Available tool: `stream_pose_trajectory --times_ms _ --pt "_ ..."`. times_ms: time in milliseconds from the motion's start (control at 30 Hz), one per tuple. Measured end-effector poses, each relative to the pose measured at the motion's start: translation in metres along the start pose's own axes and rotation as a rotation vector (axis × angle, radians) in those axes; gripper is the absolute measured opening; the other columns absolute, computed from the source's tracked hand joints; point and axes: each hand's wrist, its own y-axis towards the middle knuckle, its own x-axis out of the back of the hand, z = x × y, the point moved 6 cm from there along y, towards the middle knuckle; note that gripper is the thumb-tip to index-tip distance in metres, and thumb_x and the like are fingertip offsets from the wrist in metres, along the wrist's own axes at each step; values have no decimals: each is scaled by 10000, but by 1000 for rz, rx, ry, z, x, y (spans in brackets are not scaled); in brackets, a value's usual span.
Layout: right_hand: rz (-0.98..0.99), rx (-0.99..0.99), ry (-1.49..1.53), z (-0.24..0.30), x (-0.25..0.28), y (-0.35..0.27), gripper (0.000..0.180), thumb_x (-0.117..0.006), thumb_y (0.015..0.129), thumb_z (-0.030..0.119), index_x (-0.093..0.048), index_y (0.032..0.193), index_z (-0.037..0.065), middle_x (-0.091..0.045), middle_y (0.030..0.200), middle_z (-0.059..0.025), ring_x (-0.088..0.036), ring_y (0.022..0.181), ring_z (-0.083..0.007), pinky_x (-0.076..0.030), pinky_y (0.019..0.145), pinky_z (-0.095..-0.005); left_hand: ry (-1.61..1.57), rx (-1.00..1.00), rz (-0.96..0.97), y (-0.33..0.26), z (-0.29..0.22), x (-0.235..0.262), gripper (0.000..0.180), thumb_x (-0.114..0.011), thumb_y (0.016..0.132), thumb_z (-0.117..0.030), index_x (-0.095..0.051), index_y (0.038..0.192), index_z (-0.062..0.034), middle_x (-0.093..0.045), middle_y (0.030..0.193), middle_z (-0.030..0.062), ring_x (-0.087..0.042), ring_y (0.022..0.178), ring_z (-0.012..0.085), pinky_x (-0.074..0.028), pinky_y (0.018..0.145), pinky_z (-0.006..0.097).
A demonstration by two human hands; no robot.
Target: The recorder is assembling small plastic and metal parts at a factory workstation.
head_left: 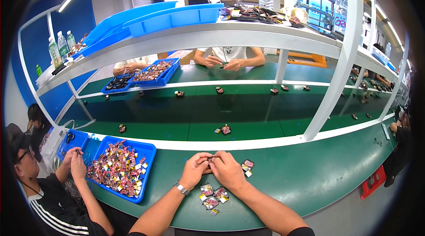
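My left hand [196,169] and my right hand [227,169] meet over the green bench. Their fingers close around a small dark piece [211,160], mostly hidden by the fingertips, so its exact kind does not show. Just below the hands, between my forearms, lies a group of small electronic assemblies [210,202] with dark casings, reddish boards and yellow-and-silver blocks. Beside my right hand rests another such assembly [248,164], a yellow-and-white block at its lower end.
To my left stands a blue tray [151,156] heaped with reddish boards; a co-worker [53,191] sits beyond it. Ahead, scattered assemblies lie on a green conveyor [248,123] behind a white rail [265,142]. A white post [330,81] supports the overhead shelf holding blue trays [177,20].
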Motion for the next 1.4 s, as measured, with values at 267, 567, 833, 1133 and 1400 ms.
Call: stream_pose_trajectory --times_ms 267,567,833,1133,1400 --pt "-41 22 24 5 4 1 149 -681 793 102 -579 874 30 -568 971 -71 -595 871 -244 -551 677 -346 52 -29 -27 -1 0 3 220 -530 961 -25 -540 1180 0 -640 1104 85 -642 937 132 -573 775 262" --pt "-46 38 9 4 4 0 119 -666 800 96 -579 856 35 -565 964 -69 -591 874 -236 -547 670 -332 -30 -8 -3 -2 -2 1 216 -506 960 -3 -528 1174 8 -633 1074 89 -644 936 147 -587 792 295" --pt "-34 8 16 0 0 -2 116 -657 797 84 -576 864 36 -570 979 -77 -594 885 -244 -548 688 -348 -39 3 29 -2 -3 -1 235 -498 957 8 -516 1191 1 -627 1081 83 -641 949 148 -585 799 293" --pt "-87 -31 98 0 3 -3 156 -705 785 66 -655 925 20 -620 1020 -103 -620 887 -266 -534 750 -358 -46 3 43 -3 -3 2 257 -497 949 20 -512 1203 -7 -623 1110 88 -634 974 148 -574 814 296" --pt "-122 -236 307 -15 6 0 140 -725 774 39 -650 890 18 -626 945 -107 -636 781 -255 -542 687 -340 -36 -22 80 -1 -5 -2 267 -507 947 11 -506 1215 7 -624 1132 106 -635 996 160 -579 828 314"
